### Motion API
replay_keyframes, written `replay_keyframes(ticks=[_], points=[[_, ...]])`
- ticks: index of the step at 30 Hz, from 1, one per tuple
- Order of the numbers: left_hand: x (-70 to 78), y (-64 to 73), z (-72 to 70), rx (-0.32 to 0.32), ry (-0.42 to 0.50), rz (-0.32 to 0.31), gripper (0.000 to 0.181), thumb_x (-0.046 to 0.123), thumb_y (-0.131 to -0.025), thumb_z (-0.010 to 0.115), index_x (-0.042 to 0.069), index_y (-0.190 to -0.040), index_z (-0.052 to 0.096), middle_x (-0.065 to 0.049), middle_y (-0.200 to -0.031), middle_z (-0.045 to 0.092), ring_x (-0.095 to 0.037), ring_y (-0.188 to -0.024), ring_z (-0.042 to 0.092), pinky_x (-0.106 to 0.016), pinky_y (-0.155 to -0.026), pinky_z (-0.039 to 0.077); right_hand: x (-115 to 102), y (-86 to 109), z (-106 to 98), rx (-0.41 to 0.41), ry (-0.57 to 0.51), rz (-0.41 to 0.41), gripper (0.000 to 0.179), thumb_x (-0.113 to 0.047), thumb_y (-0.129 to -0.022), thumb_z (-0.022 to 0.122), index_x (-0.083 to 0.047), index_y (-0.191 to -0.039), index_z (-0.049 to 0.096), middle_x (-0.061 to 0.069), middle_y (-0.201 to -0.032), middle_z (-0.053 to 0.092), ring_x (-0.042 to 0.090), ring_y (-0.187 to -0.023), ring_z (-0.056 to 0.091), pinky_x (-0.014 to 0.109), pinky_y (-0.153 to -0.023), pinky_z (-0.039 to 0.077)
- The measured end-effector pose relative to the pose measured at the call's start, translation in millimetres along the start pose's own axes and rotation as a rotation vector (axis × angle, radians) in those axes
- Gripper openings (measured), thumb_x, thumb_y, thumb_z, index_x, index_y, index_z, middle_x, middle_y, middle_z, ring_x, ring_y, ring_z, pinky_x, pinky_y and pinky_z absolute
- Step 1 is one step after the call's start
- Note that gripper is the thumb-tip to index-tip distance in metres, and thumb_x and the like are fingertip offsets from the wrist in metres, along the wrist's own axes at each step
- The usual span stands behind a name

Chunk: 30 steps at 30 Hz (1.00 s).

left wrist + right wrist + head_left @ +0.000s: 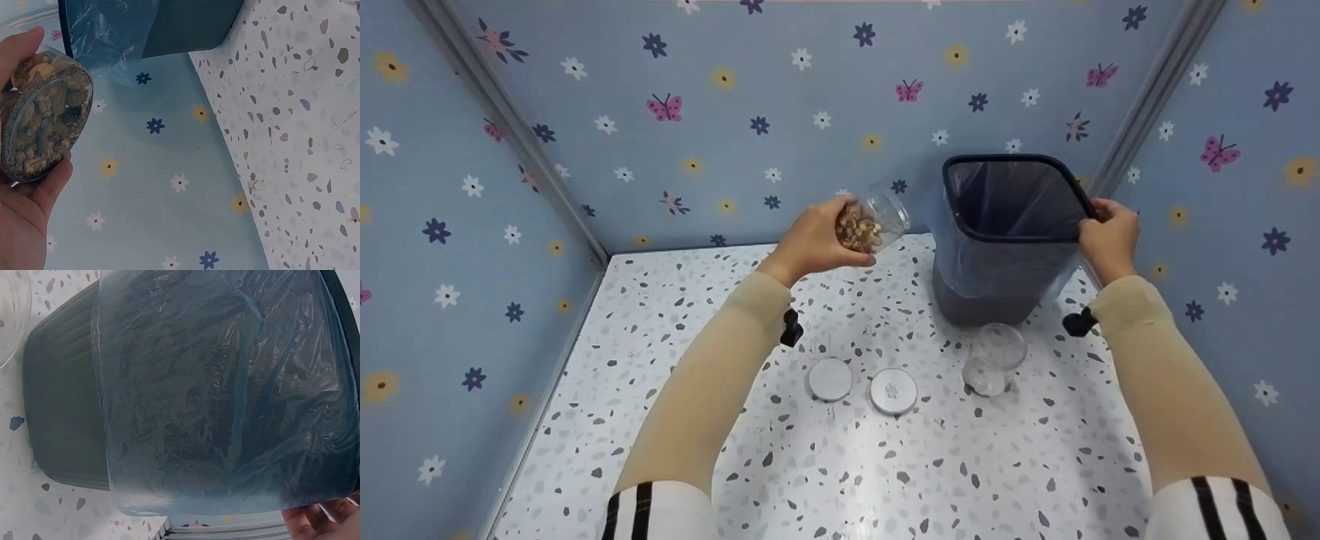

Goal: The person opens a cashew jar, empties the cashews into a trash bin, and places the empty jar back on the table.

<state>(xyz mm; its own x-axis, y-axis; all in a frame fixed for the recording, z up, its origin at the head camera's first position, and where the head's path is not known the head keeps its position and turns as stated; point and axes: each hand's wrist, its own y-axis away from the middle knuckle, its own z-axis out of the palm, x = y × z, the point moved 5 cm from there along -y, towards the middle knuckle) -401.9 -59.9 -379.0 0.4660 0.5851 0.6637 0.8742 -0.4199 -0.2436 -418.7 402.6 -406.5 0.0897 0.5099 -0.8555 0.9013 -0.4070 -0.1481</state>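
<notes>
My left hand (815,241) grips a clear jar (894,215) tilted on its side, its mouth toward the bin. Peanut-like nuts (858,229) lie in the jar's lower part; in the left wrist view the jar's base (48,124) faces the camera. At the right, a dark grey trash bin (988,309) stands on the table with a translucent bluish bag (169,394) folded over its rim. My right hand (1112,238) holds the bin's black rim (1020,239) at its right side, fingers (315,520) partly hidden by the bag.
An uncapped clear jar (996,358) stands in front of the bin. Two white round lids (830,379) lie on the speckled white table (780,465) between my forearms. Flower-patterned blue walls (810,97) rise at the back and both sides.
</notes>
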Motion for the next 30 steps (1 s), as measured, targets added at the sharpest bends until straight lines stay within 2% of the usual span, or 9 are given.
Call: replay_keyframes(ticks=[4, 11, 21, 30], points=[[3.2, -4.9, -1.6, 0.001, -0.005, -0.002, 0.097, 0.036, -0.076, 0.1, 0.008, -0.156, 0.052, -0.012, -0.137, 0.069, -0.025, -0.12, 0.067, -0.04, -0.107, 0.058, 0.3, -0.1, -1.0, 0.019, 0.016, -0.003, 0.055, -0.002, -0.099, 0.047, -0.001, -0.153, 0.06, 0.02, -0.141, 0.065, 0.022, -0.123, 0.058, 0.028, -0.103, 0.048], [10.7, -12.1, -1.4, 0.015, 0.01, 0.002, 0.095, 0.035, -0.076, 0.1, 0.009, -0.154, 0.053, -0.011, -0.137, 0.069, -0.023, -0.12, 0.067, -0.038, -0.108, 0.057, 1.5, -1.8, -1.1, 0.0, -0.009, 0.012, 0.056, -0.002, -0.1, 0.048, -0.001, -0.155, 0.057, 0.018, -0.143, 0.063, 0.019, -0.125, 0.057, 0.027, -0.104, 0.048], [22.3, -22.4, 3.9, 0.021, -0.013, 0.012, 0.096, 0.037, -0.076, 0.1, 0.01, -0.155, 0.053, -0.01, -0.135, 0.069, -0.022, -0.118, 0.066, -0.037, -0.106, 0.057, 1.3, 1.2, -1.4, 0.014, -0.023, 0.006, 0.055, -0.002, -0.101, 0.049, -0.002, -0.155, 0.058, 0.017, -0.137, 0.064, 0.016, -0.116, 0.059, 0.022, -0.093, 0.048], [33.2, -32.0, 8.9, 0.022, -0.032, 0.024, 0.096, 0.037, -0.076, 0.1, 0.011, -0.156, 0.052, -0.01, -0.136, 0.068, -0.023, -0.12, 0.066, -0.037, -0.107, 0.058, 2.6, 3.3, -1.5, 0.019, -0.02, -0.022, 0.055, -0.002, -0.099, 0.048, -0.001, -0.153, 0.059, 0.02, -0.136, 0.065, 0.021, -0.117, 0.059, 0.024, -0.092, 0.046]])
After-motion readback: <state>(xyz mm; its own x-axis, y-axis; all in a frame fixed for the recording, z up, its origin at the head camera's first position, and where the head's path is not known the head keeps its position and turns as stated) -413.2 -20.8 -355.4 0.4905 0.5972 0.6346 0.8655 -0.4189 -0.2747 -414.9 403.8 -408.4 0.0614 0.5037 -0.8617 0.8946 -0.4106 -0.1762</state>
